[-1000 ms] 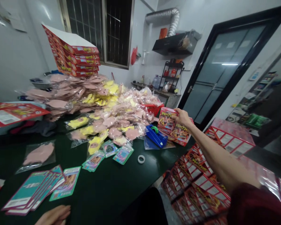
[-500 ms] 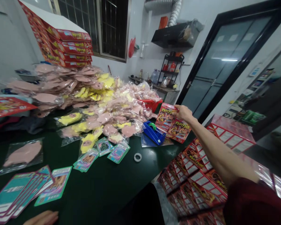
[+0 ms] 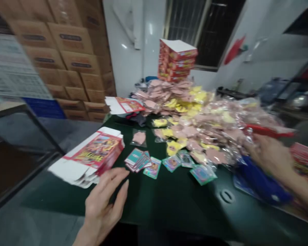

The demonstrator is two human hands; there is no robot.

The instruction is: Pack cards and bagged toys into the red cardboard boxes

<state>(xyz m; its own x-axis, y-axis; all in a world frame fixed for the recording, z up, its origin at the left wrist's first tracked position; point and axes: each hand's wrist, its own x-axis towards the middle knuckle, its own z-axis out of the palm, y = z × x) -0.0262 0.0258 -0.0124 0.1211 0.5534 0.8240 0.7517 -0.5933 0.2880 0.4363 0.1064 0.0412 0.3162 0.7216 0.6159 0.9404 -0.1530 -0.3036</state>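
Observation:
My left hand [image 3: 105, 201] hovers low over the near edge of the dark green table [image 3: 174, 205]. Its fingers are stretched out and apart, empty, with the fingertips just right of a stack of flattened red and white printed boxes [image 3: 92, 157]. My right hand [image 3: 269, 157] is at the right, smeared by motion, just above a blue tape dispenser [image 3: 261, 184]. I cannot make out its fingers or whether it holds anything. A fan of teal and pink cards [image 3: 140, 160] lies just beyond my left hand.
A big heap of pink and yellow bagged items [image 3: 195, 119] covers the back of the table, with stacked red boxes [image 3: 177, 59] behind it. A small tape roll [image 3: 227, 195] lies near the dispenser. Brown cartons [image 3: 66, 51] fill the left wall. More red boxes [image 3: 305, 160] sit far right.
The view has swung sharply left. My right hand has come back from the red boxes at the far right towards the dispenser. My left hand has risen towards the flattened boxes.

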